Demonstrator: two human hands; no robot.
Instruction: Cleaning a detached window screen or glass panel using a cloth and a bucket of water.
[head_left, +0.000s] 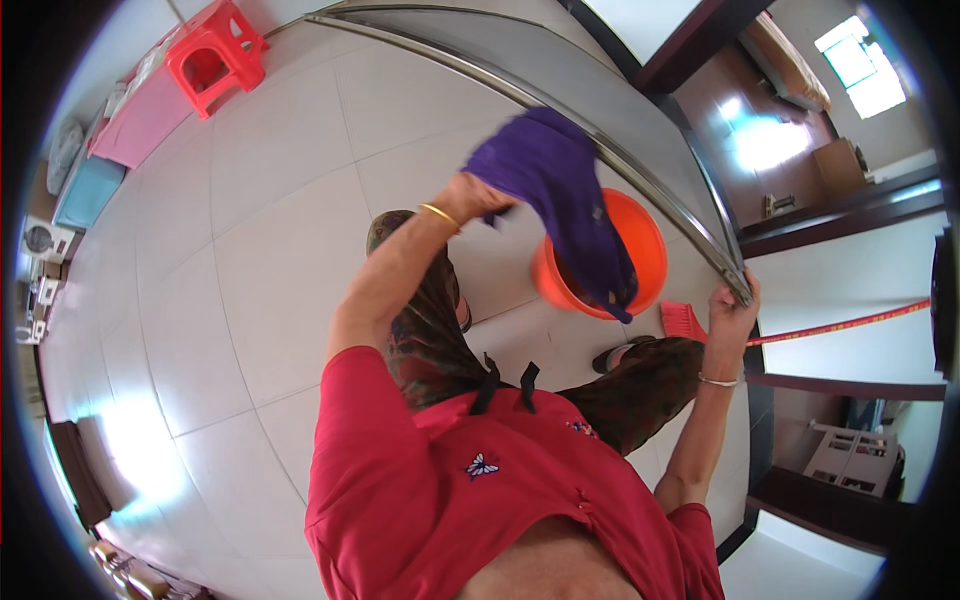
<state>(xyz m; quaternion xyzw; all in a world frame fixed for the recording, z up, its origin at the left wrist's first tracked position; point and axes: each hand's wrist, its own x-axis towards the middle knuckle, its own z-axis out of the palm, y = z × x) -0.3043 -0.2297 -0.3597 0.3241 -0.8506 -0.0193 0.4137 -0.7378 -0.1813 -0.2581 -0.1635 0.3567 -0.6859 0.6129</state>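
Note:
My left hand (480, 196), with a gold-coloured bangle on its wrist, grips a purple cloth (547, 165). The cloth touches or overlaps the metal edge of a large grey panel (637, 112). Its lower end hangs in front of an orange bucket (646, 232) on the floor; the cloth hides much of the bucket's inside. At the right, my right hand (731, 304) holds the near corner of the panel's metal frame (675, 214). The panel stands tilted across the view, and its underside is hidden.
A red broom head (681, 321) lies by my right knee. At the upper left, a red plastic stool (217, 60) stands beside a pink box (142, 120) and a blue box (90, 187). Dark door frames (825, 217) line the right side. Pale tiles (285, 247) cover the floor.

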